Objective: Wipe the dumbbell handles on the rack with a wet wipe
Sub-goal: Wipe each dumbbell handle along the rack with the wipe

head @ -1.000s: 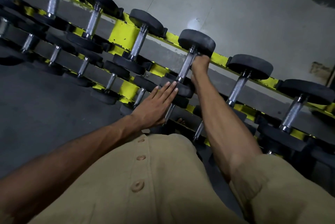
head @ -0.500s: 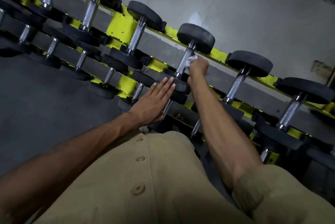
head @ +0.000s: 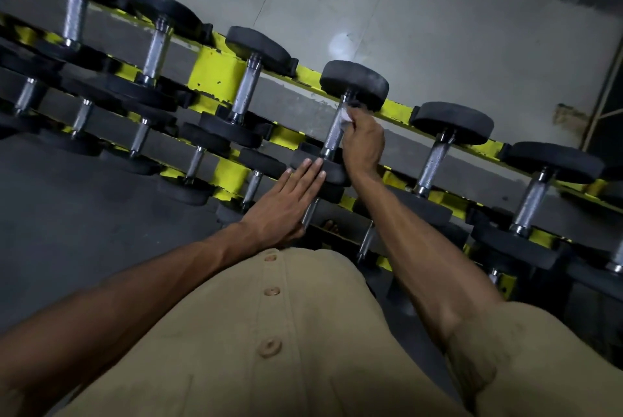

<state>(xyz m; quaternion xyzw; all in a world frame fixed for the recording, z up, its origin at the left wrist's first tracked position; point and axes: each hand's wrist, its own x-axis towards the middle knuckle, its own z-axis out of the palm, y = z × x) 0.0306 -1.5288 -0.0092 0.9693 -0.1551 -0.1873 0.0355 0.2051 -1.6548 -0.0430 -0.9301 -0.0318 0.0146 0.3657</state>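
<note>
A yellow and grey rack point(head: 215, 74) runs across the view and carries several black dumbbells with steel handles. My right hand point(head: 362, 143) grips a white wet wipe point(head: 346, 117) against the upper part of one dumbbell's handle point(head: 333, 135), just below its far black head point(head: 354, 84). My left hand point(head: 286, 204) lies flat with straight fingers, its fingertips touching that dumbbell's near black head point(head: 332, 168).
More dumbbells sit on the top tier to the left point(head: 247, 93) and right point(head: 435, 160). A lower tier of smaller dumbbells point(head: 194, 163) runs in front. Dark floor point(head: 84, 214) lies at left, and a pale wall point(head: 438, 12) stands behind the rack.
My right hand has slid the wipe along the handle, from hard against the far head down a little, so the wipe now shows. My left hand keeps its place on the near head.
</note>
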